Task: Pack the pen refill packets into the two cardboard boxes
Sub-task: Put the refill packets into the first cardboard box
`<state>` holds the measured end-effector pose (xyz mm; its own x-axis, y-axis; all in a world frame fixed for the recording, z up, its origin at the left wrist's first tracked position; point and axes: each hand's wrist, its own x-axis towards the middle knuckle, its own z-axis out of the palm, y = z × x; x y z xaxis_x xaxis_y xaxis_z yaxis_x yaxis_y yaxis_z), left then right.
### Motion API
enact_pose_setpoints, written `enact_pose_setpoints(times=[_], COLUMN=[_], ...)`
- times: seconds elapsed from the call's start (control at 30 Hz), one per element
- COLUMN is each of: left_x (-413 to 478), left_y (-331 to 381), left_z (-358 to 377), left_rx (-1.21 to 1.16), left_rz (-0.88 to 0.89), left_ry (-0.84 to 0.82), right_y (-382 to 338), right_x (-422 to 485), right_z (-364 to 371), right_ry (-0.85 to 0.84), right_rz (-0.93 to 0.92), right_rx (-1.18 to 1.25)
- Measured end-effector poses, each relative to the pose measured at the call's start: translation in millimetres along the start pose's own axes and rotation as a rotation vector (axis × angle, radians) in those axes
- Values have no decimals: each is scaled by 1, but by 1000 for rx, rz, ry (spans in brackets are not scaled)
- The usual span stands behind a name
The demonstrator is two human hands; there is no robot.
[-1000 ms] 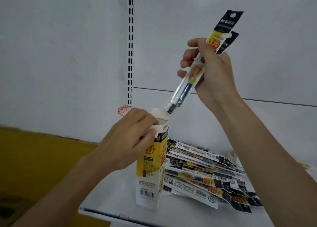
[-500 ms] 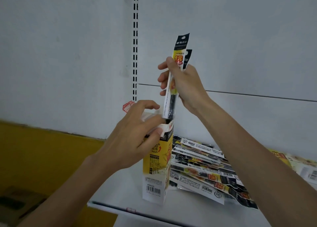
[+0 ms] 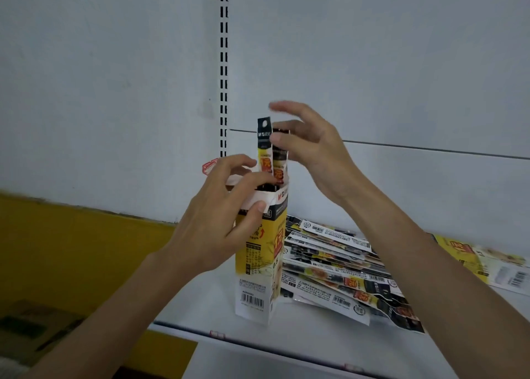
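Box (image 3: 262, 264) upright; left hand (image 3: 212, 226) grips its rim. Two packets (image 3: 264, 146) half inside box, tops protruding. Right hand (image 3: 312, 146) splayed, thumb touching tops. Judged light, floppy, slick; pinch mid-length. Pile (image 3: 338, 267) right of box.

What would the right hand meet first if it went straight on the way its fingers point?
Likely the two refill packets standing out of the cardboard box; the right hand points its fingers at their tops, though depth is unclear.

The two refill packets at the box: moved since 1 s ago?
Yes. The packets went from tilted above the box straight down into it; only their tops clear its rim.
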<state>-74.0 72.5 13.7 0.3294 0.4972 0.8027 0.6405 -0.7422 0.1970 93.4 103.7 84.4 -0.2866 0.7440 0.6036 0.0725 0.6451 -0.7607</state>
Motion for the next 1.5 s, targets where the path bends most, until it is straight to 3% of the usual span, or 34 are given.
enact_pose_setpoints(times=[0.13, 0.43, 0.57, 0.73, 0.83, 0.87, 0.93, 1.0, 1.1, 1.3, 1.43, 1.5], left_x=[1, 7, 9, 15, 11, 10, 9, 10, 11, 12, 10, 9], left_y=[0, 0, -1, 2, -2, -2, -2, -1, 1, 3, 4, 4], left_z=[3, 6, 1, 1, 1, 0, -2, -3, -4, -3, -3, -4], left_rx=[-3, 11, -48, -39, 7, 11, 13, 2, -25, -13, -4, -14], left_rz=[-7, -39, -42, -32, -41, -44, -43, -33, -40, 9, 27, 26], left_ry=[22, 8, -11, -74, -76, -70, -69, -79, -77, -72, -56, -46], right_y=[3, -1, 7, 22, 29, 34, 49, 72, 105, 101, 89, 83], right_x=[-13, -26, -31, -39, -35, -34, -35, -44, -63, -70, -68, -63], right_z=[3, 2, -2, -3, -18, -25, -42, -57, -68, -63, -59, -60], right_ry=[-113, -252, -201, 17, 209, 255, 205, -33, -277, -217, -123, -11], right_rz=[-22, 106, 88, -71, 2, 61, 213, 447, 691, 491, 311, 325], right_rx=[-384, -554, -388, -116, 18, -31, -392, -797, -1053, -1041, -905, -764])
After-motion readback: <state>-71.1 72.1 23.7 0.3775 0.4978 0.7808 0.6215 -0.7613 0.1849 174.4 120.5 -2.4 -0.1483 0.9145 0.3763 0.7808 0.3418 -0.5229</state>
